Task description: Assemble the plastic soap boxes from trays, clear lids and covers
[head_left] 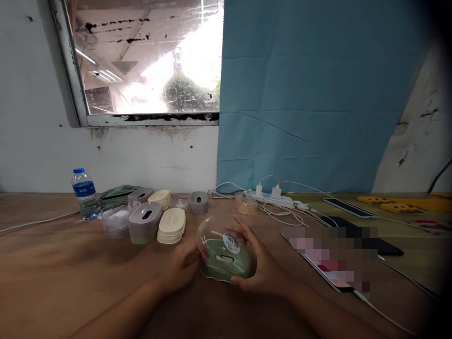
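Between my two hands is a green plastic piece (226,270) with a dark slot-like mark on top. A clear plastic dome cover (208,230) with a round printed sticker sits tilted over it. My left hand (181,263) has its fingers curled in at the left edge of the cover, the fingertips partly hidden. On the other side, my right hand (266,268) wraps round both pieces, its thumb at the green front edge and its fingers behind the sticker. Whether the cover is fixed to the green piece I cannot tell.
Grey-lilac boxes (144,219), stacked cream lids (172,223), nested clear covers (115,221) and a water bottle (84,195) stand at the back left. A power strip (271,199) with white cables lies at the back. A phone (318,263) is at the right.
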The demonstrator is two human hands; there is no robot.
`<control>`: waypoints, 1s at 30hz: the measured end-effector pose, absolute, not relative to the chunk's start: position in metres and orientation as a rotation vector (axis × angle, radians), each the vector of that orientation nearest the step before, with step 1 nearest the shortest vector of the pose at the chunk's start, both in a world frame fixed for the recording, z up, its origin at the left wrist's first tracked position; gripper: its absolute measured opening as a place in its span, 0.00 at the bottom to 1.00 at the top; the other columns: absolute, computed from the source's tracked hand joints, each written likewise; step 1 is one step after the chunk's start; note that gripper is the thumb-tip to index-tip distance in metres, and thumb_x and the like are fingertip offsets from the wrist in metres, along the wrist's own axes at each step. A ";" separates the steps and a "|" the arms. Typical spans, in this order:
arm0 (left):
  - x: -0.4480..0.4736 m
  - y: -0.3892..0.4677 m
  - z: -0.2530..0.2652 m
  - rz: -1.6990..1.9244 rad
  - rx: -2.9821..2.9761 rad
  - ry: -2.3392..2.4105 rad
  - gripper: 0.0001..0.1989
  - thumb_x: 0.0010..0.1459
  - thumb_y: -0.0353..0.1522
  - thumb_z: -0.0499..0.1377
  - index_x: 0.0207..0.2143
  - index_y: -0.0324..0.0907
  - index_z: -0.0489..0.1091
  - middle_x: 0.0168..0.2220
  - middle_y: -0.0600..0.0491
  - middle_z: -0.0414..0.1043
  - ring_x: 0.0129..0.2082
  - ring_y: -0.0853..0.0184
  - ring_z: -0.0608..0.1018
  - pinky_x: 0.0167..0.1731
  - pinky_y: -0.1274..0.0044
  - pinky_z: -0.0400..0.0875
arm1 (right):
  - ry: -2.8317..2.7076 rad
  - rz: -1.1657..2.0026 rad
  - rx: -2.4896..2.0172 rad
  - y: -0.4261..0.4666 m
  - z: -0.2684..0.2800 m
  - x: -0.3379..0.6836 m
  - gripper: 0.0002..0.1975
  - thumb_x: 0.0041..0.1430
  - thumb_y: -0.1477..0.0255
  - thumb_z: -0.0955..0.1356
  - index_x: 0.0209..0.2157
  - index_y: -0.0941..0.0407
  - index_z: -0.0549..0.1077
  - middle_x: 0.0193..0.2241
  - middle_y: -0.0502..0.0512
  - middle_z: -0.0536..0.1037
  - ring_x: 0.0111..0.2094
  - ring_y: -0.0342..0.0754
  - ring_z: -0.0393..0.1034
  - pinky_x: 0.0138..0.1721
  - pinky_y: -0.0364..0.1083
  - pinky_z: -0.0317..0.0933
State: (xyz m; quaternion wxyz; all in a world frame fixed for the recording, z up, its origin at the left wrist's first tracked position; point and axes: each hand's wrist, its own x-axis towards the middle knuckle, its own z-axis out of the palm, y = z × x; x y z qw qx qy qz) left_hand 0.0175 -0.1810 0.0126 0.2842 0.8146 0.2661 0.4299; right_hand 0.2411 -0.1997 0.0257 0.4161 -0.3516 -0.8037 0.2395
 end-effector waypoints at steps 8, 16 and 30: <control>0.007 -0.148 -0.008 1.236 1.690 0.921 0.07 0.45 0.23 0.52 0.28 0.41 0.63 0.27 0.56 0.67 0.30 0.69 0.68 0.31 0.79 0.61 | -2.151 0.333 -1.032 -0.193 0.025 0.253 0.48 0.34 0.72 0.71 0.57 0.52 0.45 0.56 0.60 0.55 0.54 0.58 0.52 0.53 0.56 0.49; 0.012 -0.157 -0.002 1.123 1.553 0.817 0.06 0.50 0.28 0.52 0.33 0.41 0.64 0.33 0.54 0.69 0.36 0.66 0.69 0.38 0.76 0.61 | -2.267 0.176 -1.057 -0.199 0.036 0.252 0.45 0.34 0.69 0.70 0.56 0.52 0.49 0.54 0.57 0.58 0.54 0.58 0.51 0.54 0.56 0.46; 0.012 -0.168 0.006 1.151 1.651 0.854 0.07 0.54 0.33 0.51 0.37 0.42 0.65 0.38 0.53 0.67 0.43 0.63 0.67 0.44 0.74 0.59 | -2.308 0.149 -0.971 -0.198 0.033 0.255 0.45 0.35 0.68 0.68 0.57 0.53 0.46 0.54 0.58 0.58 0.53 0.59 0.52 0.53 0.55 0.45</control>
